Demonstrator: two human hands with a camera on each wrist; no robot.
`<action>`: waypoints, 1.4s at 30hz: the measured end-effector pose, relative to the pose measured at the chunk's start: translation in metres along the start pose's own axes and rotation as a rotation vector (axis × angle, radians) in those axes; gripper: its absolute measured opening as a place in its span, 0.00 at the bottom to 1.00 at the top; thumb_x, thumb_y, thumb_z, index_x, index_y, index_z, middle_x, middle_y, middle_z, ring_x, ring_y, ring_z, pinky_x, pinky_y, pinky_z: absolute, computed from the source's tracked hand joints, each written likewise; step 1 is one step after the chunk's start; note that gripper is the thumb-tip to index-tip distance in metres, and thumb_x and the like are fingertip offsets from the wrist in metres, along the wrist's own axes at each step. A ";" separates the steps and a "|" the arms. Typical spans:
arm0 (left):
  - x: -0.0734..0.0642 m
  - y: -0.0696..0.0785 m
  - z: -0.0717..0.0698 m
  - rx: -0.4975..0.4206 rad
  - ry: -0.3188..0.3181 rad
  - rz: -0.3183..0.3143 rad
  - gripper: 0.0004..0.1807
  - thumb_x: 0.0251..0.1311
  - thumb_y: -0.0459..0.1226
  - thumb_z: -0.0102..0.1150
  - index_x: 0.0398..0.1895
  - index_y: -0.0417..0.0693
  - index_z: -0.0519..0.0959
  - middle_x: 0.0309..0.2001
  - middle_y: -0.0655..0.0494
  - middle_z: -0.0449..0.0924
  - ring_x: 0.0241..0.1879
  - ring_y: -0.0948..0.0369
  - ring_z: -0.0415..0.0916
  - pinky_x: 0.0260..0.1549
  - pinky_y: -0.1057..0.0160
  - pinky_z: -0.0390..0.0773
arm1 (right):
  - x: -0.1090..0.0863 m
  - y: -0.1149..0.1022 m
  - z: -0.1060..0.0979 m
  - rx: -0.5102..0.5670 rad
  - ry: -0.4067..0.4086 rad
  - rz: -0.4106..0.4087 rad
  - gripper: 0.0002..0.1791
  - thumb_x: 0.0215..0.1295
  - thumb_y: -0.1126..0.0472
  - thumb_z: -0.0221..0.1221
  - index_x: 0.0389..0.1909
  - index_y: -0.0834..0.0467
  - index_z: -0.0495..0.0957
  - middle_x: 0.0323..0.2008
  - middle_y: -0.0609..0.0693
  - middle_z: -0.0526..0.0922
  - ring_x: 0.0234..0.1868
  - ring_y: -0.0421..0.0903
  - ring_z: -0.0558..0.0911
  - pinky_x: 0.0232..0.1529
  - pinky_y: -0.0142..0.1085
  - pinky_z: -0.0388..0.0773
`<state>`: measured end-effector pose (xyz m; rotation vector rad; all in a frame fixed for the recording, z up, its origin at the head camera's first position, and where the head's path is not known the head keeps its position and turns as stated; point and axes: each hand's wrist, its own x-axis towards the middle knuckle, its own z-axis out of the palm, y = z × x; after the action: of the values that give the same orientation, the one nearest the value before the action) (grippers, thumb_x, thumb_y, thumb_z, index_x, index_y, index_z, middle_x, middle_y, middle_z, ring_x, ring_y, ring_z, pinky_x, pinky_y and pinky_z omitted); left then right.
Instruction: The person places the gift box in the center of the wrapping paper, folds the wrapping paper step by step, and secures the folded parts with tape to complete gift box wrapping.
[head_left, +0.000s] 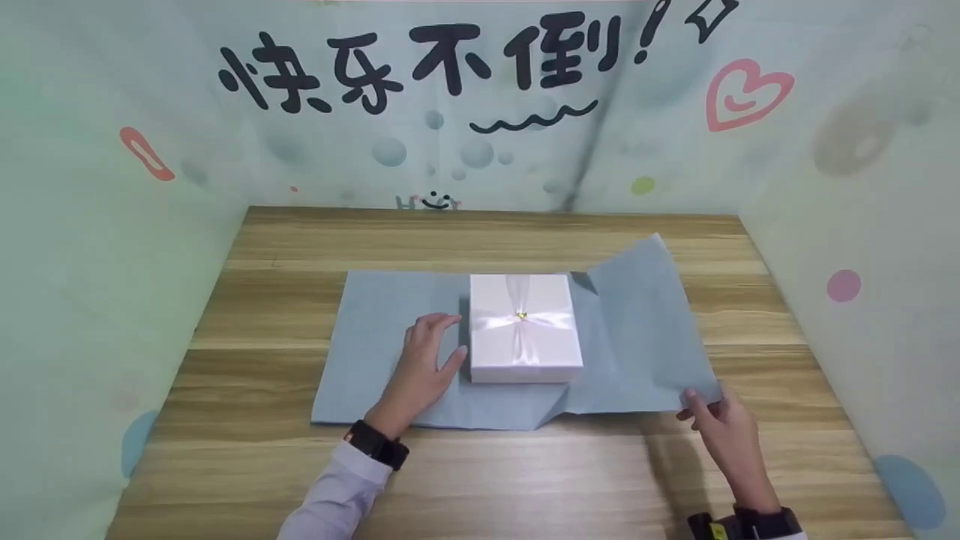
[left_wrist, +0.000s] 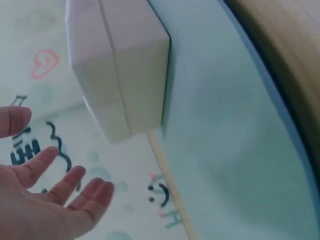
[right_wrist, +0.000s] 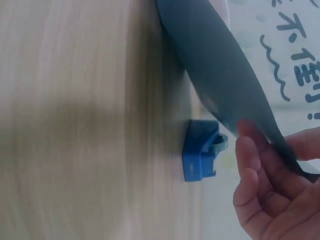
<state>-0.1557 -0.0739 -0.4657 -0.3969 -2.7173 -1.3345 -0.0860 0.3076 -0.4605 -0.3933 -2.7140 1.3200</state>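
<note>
A white gift box (head_left: 525, 330), tied with a pale ribbon crossing at a small gold piece, lies on a sheet of blue-grey wrapping paper (head_left: 390, 300). Just left of the box, my left hand (head_left: 429, 364) hovers over the paper with relaxed, spread fingers, apart from the box side in the left wrist view. My right hand (head_left: 724, 427) pinches the near right corner of the paper between thumb and fingers. That right part of the sheet is lifted off the table, creased near the box. In the right wrist view the raised paper (right_wrist: 215, 60) slants up to my fingers.
A blue tape dispenser (right_wrist: 200, 152) stands on the table beyond the lifted paper, which hides it in the head view. The wood-grain table (head_left: 525, 480) is bounded at the back and sides by printed cloth walls (head_left: 480, 150).
</note>
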 end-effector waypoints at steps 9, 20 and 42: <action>-0.012 0.035 0.053 -0.103 -0.357 0.174 0.18 0.68 0.40 0.46 0.58 0.47 0.72 0.55 0.52 0.74 0.57 0.58 0.71 0.57 0.60 0.71 | -0.004 -0.025 0.005 -0.008 0.082 -0.042 0.15 0.66 0.57 0.53 0.44 0.65 0.71 0.29 0.56 0.83 0.23 0.30 0.77 0.25 0.25 0.70; -0.020 0.048 0.105 0.000 -0.598 0.205 0.25 0.68 0.44 0.45 0.64 0.43 0.65 0.60 0.48 0.70 0.61 0.57 0.67 0.62 0.63 0.66 | -0.004 -0.046 0.021 0.094 0.111 -0.101 0.09 0.65 0.62 0.54 0.37 0.65 0.70 0.26 0.56 0.80 0.22 0.32 0.75 0.25 0.26 0.72; 0.001 0.042 0.060 -0.214 0.040 0.170 0.09 0.56 0.24 0.47 0.32 0.45 0.76 0.34 0.54 0.78 0.38 0.60 0.74 0.39 0.65 0.76 | -0.013 -0.092 0.111 0.016 -0.076 -0.656 0.10 0.52 0.76 0.57 0.34 0.62 0.71 0.52 0.57 0.80 0.55 0.55 0.77 0.55 0.45 0.73</action>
<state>-0.1435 -0.0024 -0.4703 -0.5971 -2.4524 -1.5699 -0.1125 0.1649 -0.4566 0.5194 -2.5306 1.1631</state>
